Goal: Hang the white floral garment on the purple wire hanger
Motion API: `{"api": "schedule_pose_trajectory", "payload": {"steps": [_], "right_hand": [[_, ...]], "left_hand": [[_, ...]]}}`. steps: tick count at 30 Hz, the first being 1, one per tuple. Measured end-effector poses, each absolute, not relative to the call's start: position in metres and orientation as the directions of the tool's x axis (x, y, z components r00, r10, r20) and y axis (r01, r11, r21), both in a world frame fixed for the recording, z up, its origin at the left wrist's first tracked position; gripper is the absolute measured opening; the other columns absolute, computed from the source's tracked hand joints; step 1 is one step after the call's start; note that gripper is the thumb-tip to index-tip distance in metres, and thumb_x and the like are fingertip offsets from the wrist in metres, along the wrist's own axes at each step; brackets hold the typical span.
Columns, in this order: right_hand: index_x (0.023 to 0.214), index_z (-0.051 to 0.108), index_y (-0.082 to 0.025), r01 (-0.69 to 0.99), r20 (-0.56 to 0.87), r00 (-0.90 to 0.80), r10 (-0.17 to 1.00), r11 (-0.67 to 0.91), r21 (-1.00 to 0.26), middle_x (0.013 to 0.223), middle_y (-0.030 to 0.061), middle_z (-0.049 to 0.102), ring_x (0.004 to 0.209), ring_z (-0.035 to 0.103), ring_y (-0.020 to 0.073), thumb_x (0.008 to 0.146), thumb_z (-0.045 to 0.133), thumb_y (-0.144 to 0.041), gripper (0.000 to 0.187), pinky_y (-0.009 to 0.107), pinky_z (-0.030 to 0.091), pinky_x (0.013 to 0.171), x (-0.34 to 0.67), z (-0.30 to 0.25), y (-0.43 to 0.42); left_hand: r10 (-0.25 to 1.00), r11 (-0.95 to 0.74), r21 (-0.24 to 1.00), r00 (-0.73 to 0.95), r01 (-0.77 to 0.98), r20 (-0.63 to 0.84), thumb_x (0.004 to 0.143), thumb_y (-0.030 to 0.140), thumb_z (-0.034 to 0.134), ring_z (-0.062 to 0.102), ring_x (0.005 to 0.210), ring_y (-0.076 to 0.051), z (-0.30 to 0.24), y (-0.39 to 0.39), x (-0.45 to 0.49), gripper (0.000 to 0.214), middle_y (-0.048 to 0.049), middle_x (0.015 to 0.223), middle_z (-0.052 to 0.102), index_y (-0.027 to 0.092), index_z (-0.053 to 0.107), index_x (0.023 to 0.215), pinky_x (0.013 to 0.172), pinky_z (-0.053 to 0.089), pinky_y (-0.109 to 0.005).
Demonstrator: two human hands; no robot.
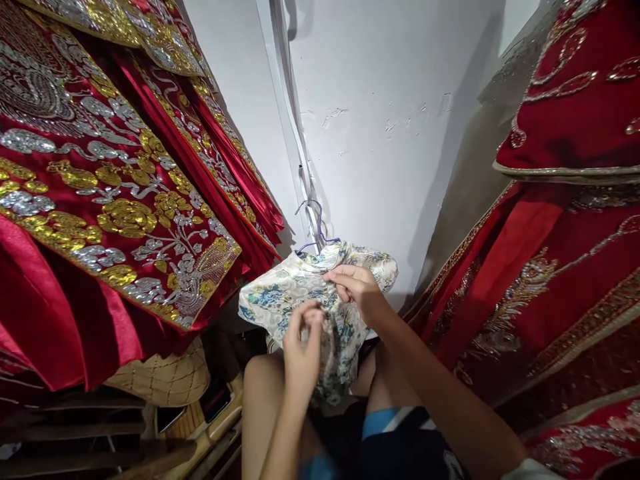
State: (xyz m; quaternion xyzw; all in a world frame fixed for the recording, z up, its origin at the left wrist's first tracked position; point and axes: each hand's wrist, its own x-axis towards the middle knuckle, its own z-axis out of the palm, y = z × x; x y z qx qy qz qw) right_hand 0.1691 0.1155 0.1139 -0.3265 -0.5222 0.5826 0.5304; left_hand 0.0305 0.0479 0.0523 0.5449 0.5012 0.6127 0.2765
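Observation:
A white garment with a blue and green floral print (pixel 273 293) hangs in front of me on a purple hanger (pixel 320 220). My right hand (pixel 353 283) is closed in a pinch at the upper front of the garment, near its collar; the cloth edge seems to be between thumb and forefinger. Lower and to the left, my left hand (pixel 305 327) has its thumb and fingertips pressed together in front of the garment. Motion smears those fingertips, and I cannot make out what they hold. The garment's lower part drapes between my knees.
Red robes with gold and silver sequins (pixel 130 217) hang close on the left. More red embroidered garments (pixel 505 300) hang on the right. A white metal upright (pixel 285 100) runs along the pale wall (pixel 380 80). Low at left are a wooden rack (pixel 210 433) and a quilted tan item (pixel 165 373).

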Motion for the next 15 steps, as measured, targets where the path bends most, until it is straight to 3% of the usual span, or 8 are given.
{"api": "schedule_pose_trajectory", "payload": {"steps": [3, 6, 8, 12, 15], "right_hand": [[0.077, 0.073, -0.016, -0.244, 0.218, -0.216, 0.952, 0.163, -0.956, 0.041, -0.0067, 0.042, 0.041, 0.034, 0.0085, 0.077, 0.068, -0.041, 0.025, 0.024, 0.026, 0.044, 0.168, 0.124, 0.108], [0.075, 0.071, -0.016, -0.278, 0.235, -0.157, 0.959, 0.186, -0.942, 0.040, -0.0073, 0.039, 0.041, 0.028, 0.0078, 0.076, 0.068, -0.042, 0.027, 0.024, 0.021, 0.043, 0.164, 0.126, 0.110], [0.071, 0.069, -0.016, -0.287, 0.227, -0.123, 0.966, 0.185, -0.940, 0.045, -0.0058, 0.044, 0.042, 0.026, 0.0075, 0.072, 0.069, -0.041, 0.025, 0.025, 0.018, 0.044, 0.157, 0.114, 0.115], [0.060, 0.064, -0.018, -0.203, 0.193, -0.093, 0.977, 0.171, -0.964, 0.051, -0.0033, 0.048, 0.048, 0.031, 0.0096, 0.069, 0.066, -0.034, 0.019, 0.025, 0.021, 0.047, 0.147, 0.071, 0.120], [0.059, 0.065, -0.018, -0.219, 0.122, -0.112, 0.986, 0.095, -0.971, 0.048, -0.0048, 0.040, 0.048, 0.030, 0.0099, 0.070, 0.063, -0.033, 0.019, 0.025, 0.022, 0.047, 0.150, 0.042, 0.108]], "left_hand": [[0.797, -0.509, 0.791, -0.160, 0.339, 0.582, 0.094, 0.034, 0.056, 0.063, 0.090, -0.018, 0.106, 0.073, 0.025, 0.035, -0.0065, 0.101, 0.069, 0.021, 0.061, 0.125, 0.083, 0.047, -0.028], [0.783, -0.536, 0.685, -0.011, 0.493, 0.621, 0.095, 0.034, 0.054, 0.060, 0.076, -0.016, 0.133, 0.086, 0.029, 0.023, -0.0035, 0.086, 0.068, 0.018, 0.070, 0.098, 0.072, 0.045, -0.026], [0.758, -0.549, 0.635, 0.002, 0.544, 0.653, 0.095, 0.034, 0.053, 0.058, 0.069, -0.014, 0.141, 0.087, 0.032, 0.024, -0.0015, 0.077, 0.065, 0.016, 0.068, 0.086, 0.068, 0.043, -0.024], [0.632, -0.564, 0.669, -0.268, 0.485, 0.727, 0.094, 0.034, 0.056, 0.057, 0.071, -0.012, 0.148, 0.086, 0.015, 0.021, 0.0000, 0.077, 0.061, 0.016, 0.064, 0.087, 0.067, 0.043, -0.022], [0.512, -0.605, 0.749, -0.590, 0.269, 0.625, 0.089, 0.033, 0.062, 0.055, 0.069, -0.010, 0.137, 0.092, -0.032, 0.018, 0.0019, 0.074, 0.057, 0.015, 0.062, 0.086, 0.068, 0.045, -0.021]]}}
